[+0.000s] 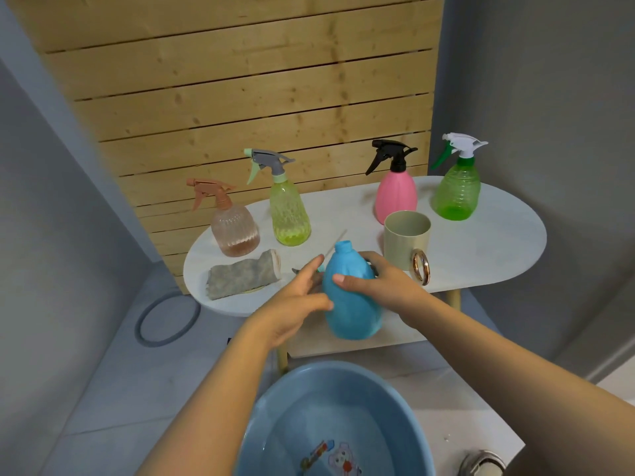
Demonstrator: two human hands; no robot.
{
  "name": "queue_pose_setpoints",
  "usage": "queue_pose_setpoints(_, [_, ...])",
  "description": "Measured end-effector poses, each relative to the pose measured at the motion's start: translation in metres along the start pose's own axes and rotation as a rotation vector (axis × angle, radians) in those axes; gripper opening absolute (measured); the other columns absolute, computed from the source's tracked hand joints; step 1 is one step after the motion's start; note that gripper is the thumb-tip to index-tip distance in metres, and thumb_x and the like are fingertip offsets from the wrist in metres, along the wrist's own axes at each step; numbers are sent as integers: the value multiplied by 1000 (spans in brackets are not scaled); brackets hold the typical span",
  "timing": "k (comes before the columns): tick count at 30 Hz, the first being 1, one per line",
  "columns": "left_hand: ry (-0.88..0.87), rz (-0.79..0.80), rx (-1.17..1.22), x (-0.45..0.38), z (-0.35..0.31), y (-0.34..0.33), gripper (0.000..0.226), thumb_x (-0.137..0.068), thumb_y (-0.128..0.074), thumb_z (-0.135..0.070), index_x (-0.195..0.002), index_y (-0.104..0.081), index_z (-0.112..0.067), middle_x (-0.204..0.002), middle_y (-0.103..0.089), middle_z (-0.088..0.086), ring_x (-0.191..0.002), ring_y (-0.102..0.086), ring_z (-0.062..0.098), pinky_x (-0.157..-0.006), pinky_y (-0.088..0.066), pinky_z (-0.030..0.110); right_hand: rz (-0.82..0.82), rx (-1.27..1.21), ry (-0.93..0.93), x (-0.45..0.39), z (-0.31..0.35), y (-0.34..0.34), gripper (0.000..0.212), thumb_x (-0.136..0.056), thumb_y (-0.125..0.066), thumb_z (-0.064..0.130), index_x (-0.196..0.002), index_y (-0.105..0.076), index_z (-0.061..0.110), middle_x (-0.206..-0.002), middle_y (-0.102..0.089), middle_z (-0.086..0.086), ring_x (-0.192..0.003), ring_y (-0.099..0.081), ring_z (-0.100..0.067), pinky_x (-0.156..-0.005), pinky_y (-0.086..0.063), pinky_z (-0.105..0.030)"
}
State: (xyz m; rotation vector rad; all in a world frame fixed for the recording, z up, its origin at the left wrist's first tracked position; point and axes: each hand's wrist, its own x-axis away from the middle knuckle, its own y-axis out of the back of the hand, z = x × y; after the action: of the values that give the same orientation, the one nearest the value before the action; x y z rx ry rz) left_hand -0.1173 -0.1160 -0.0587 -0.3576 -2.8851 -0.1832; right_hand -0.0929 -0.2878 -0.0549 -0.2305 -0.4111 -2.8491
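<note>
A blue spray bottle point(354, 304) without its spray head is held in the air, slightly tilted, in front of the white oval table point(481, 249). My right hand point(378, 285) grips its body, thumb across the front. My left hand point(299, 300) touches the bottle's left side with loosely straight fingers. A spray head with a thin dip tube point(335, 243) lies on the table behind the bottle, mostly hidden by my hands.
On the table stand peach point(233, 231), yellow-green point(288, 214), pink point(395, 197) and green point(457, 190) spray bottles, a beige mug point(407, 242) with a gold handle, and a grey cloth point(244, 278). A blue basin point(330, 424) holding water sits below.
</note>
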Motion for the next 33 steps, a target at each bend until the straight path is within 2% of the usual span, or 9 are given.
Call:
queue_pose_setpoints(4, [-29, -199, -204, 1, 3, -11, 104, -67, -82, -36, -149, -19, -31, -140, -42, -8, -122, -51, 13, -97, -48, 31, 176, -42, 50, 5, 3, -1, 49, -85, -63, 42, -128, -54, 20, -119, -63, 1, -106, -62, -13, -95, -49, -30])
queue_pose_setpoints(9, [-104, -343, -136, -2, 6, -17, 69, -69, -83, -28, -127, -45, -30, -116, -59, -11, -101, -58, 4, -77, -51, 23, -677, 447, 87, -19, -9, 23, 46, -90, -54, 43, -117, -55, 6, -115, -59, -12, -111, -50, -32, -89, -38, -35])
queue_pose_setpoints(11, [-102, -361, -153, -2, 7, -19, 67, -67, -85, -27, -123, -48, -29, -113, -61, -10, -100, -60, 6, -81, -52, 28, -791, 454, -31, -28, -15, 36, 52, -89, -54, 45, -117, -50, 2, -121, -53, -16, -115, -43, -35, -94, -34, -41])
queue_pose_setpoints(15, [-83, -380, -187, 0, 12, -22, 68, -64, -87, -25, -121, -50, -27, -112, -62, -8, -101, -61, 11, -83, -52, 32, -692, 285, -362, -44, -23, 51, 76, -82, -44, 67, -123, -40, 4, -124, -53, -16, -120, -43, -36, -99, -28, -44])
queue_pose_setpoints(19, [-110, -402, -263, 5, 12, -23, 70, -62, -88, -25, -121, -49, -28, -113, -61, -8, -103, -59, 14, -86, -52, 35, -454, 139, -422, -56, -31, 61, 98, -57, -22, 85, -99, -61, 6, -98, -65, -13, -104, -56, -34, -102, -32, -50])
queue_pose_setpoints(23, [-107, -423, -322, 10, 17, -20, 79, -61, -88, -28, -128, -47, -26, -117, -56, -5, -105, -56, 15, -86, -49, 33, -434, 45, -325, -58, -31, 68, 63, -67, -43, 71, -70, -59, 11, -72, -62, -5, -87, -60, -31, -101, -38, -49])
queue_pose_setpoints(27, [-83, -445, -251, 18, 27, -19, 84, -51, -90, -36, -123, -48, -29, -121, -54, 0, -106, -56, 18, -88, -51, 39, -381, -24, -306, -45, -22, 69, 36, -82, -55, 42, -80, -57, 5, -57, -55, -5, -52, -51, -20, -61, -44, -31])
queue_pose_setpoints(30, [-81, -497, -165, 35, 37, -24, 87, -43, -87, -44, -118, -45, -34, -119, -54, -3, -104, -57, 15, -85, -53, 39, -307, 26, -250, -24, -12, 63, 36, -83, -59, 44, -75, -56, 9, -57, -55, -3, -54, -50, -19, -60, -41, -27])
queue_pose_setpoints(33, [-84, -600, -47, 56, 58, -26, 76, -60, -89, -22, -119, -42, -29, -113, -54, -5, -97, -57, 11, -75, -50, 32, -248, 122, -151, 8, 1, 52, 43, -82, -60, 46, -57, -49, 12, -52, -45, -2, -46, -40, -16, -51, -32, -25])
